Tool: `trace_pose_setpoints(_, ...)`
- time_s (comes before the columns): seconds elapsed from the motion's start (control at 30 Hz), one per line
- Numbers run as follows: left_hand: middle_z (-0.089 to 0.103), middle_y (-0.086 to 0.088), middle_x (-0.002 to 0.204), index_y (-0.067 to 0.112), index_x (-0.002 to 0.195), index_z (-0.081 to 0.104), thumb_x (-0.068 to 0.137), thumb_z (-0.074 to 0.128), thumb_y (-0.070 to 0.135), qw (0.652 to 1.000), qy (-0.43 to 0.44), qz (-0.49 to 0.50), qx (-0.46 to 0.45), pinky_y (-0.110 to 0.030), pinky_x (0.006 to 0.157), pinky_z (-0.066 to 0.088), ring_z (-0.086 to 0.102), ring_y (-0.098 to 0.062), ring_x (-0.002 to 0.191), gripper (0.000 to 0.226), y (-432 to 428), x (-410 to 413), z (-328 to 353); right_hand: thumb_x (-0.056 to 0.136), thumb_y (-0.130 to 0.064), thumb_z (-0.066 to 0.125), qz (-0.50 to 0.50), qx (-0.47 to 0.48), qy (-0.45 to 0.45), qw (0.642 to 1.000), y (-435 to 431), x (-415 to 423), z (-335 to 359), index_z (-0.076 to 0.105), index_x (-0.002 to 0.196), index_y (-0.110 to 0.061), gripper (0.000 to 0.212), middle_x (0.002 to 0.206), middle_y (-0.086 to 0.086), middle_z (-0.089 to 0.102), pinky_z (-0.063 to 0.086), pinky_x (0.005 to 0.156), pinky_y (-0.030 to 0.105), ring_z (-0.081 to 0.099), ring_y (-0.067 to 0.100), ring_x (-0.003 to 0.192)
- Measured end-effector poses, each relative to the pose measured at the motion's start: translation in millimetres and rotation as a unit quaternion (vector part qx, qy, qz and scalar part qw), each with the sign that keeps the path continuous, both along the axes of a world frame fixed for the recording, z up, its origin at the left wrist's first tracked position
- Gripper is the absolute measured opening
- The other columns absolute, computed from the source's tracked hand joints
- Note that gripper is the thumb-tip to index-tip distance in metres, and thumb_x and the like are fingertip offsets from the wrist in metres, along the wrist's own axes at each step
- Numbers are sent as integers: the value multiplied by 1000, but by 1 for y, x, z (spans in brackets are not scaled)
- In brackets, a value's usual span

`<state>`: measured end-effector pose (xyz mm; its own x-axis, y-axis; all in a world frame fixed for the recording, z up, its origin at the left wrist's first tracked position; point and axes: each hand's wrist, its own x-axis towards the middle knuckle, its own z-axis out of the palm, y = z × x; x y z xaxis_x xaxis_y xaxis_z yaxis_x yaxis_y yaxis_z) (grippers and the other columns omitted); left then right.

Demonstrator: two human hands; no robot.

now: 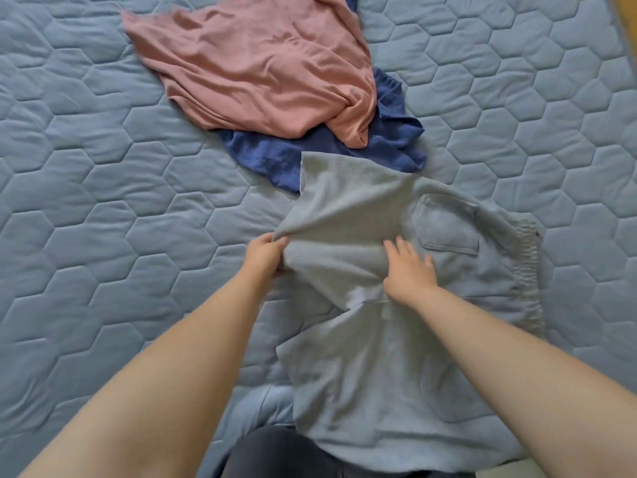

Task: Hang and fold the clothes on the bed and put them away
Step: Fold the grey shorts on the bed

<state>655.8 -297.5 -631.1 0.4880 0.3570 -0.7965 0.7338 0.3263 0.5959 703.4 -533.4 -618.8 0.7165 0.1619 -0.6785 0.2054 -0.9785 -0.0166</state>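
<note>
Grey-blue shorts (396, 357) with a back pocket and an elastic waistband at the right lie spread on the bed in front of me. One leg is lifted and folded across the middle. My left hand (265, 253) pinches the edge of that folded leg. Just left of the pocket, my right hand (408, 270) presses flat on the fabric with straight fingers. Further back lies a crumpled pink garment (262, 70) on top of a dark blue garment (389, 139).
The bed is covered by a blue quilt (103, 201) with a hexagon stitch pattern. The near edge of the bed runs along the bottom, where my dark trousers (275, 453) show. A strip of wooden floor (629, 15) appears at the top right corner.
</note>
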Motion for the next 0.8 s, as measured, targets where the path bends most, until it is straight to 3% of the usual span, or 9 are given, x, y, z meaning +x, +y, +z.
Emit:
trace_pose_setpoints(0.07, 59, 2, 67, 12, 80, 62, 91, 57, 10, 998, -29, -43, 36, -24, 56, 45, 54, -11, 64, 12, 20, -17, 5, 91, -16, 45, -2, -14, -5, 1000, -3, -1, 1, 5, 152, -21, 74, 161, 0, -3, 7, 117, 49, 0, 17, 148)
trace_pose_setpoints(0.1, 59, 5, 64, 8, 81, 63, 88, 60, 13, 984, -35, -149, 94, -21, 53, 43, 52, -8, 60, 9, 28, -25, 6, 91, -16, 44, -1, -19, -1, 1000, -3, -3, 2, 4, 152, -20, 73, 161, 0, -2, 7, 117, 49, 0, 17, 148)
trace_pose_setpoints(0.17, 60, 4, 71, 10, 80, 64, 85, 62, 15, 889, 4, -426, 166, -18, 56, 39, 52, -10, 68, 8, 32, -38, 10, 91, -19, 46, 1, -25, 1, 1000, -1, -8, 3, 7, 152, -17, 72, 160, 4, 2, 9, 117, 48, 4, 21, 147)
trace_pose_setpoints(0.23, 62, 0, 83, 11, 86, 68, 88, 61, 15, 830, 41, -535, 152, -19, 60, 39, 54, -14, 79, 8, 30, -44, 11, 90, -19, 48, -19, -11, -24, 999, 5, -9, 6, 17, 149, -13, 67, 157, 9, 14, 15, 117, 46, 14, 25, 144)
trace_pose_setpoints(0.33, 65, -8, 83, 4, 94, 70, 91, 57, 20, 899, 54, -416, 125, -26, 66, 46, 58, -19, 75, 20, 30, -34, 6, 87, -14, 48, -49, 43, -94, 993, 21, -4, 12, 28, 143, -12, 60, 150, 9, 26, 22, 115, 40, 26, 26, 138)
trace_pose_setpoints(0.4, 67, -11, 85, 5, 89, 68, 91, 57, 22, 923, 34, -342, 172, -30, 74, 46, 59, -22, 79, 20, 28, -19, -1, 87, -13, 49, -54, 66, -114, 990, 33, 5, 17, 29, 143, -11, 60, 152, 10, 23, 21, 115, 38, 24, 26, 139)
trace_pose_setpoints(0.53, 58, -1, 116, 8, 124, 54, 87, 66, 30, 964, -2, -220, 150, -32, 98, 43, 55, -19, 110, 45, 13, 19, -6, 86, -10, 51, -34, 82, -125, 988, 52, 31, 17, 18, 149, -12, 71, 159, 9, 8, 15, 118, 38, 12, 24, 145)
trace_pose_setpoints(0.67, 64, -10, 115, 5, 118, 57, 68, 78, 43, 996, -2, -90, 16, -34, 76, 52, 61, -20, 93, 66, 1, 51, -13, 85, -4, 47, -21, 66, -196, 978, 67, 61, 9, 11, 151, -16, 77, 160, 5, 4, 21, 113, 38, 18, 24, 142)
trace_pose_setpoints(0.8, 71, -8, 97, 11, 98, 68, 81, 75, 24, 986, -11, -119, -117, -38, 82, 56, 68, -23, 83, 23, 4, 72, -15, 83, -13, 52, -12, -57, -173, 983, 62, 95, 3, 38, 137, -15, 56, 141, 6, 45, 26, 105, 42, 39, 26, 128)
